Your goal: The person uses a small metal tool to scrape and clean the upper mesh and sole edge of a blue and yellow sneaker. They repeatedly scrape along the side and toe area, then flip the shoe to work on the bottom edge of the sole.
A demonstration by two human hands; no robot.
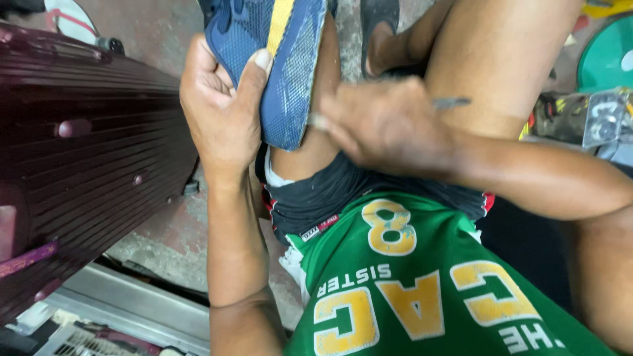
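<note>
My left hand (221,109) grips a blue mesh shoe (277,59) with a yellow stripe, thumb pressed on its upper, holding it against my left knee. My right hand (389,125) is blurred with motion and closed on a thin metal tool (452,102) whose tip sticks out to the right; a small light end shows near the shoe's edge. The fist sits right beside the shoe's lower rim. I wear a green jersey (409,283) with yellow lettering and dark shorts.
A dark maroon ribbed suitcase (86,165) fills the left side. Bare concrete floor (165,237) lies below it. A metal rail and cluttered box (99,329) sit at the bottom left. A green round thing (610,56) and clear packaging (603,118) are at the right. A sandalled foot (379,36) rests at the top.
</note>
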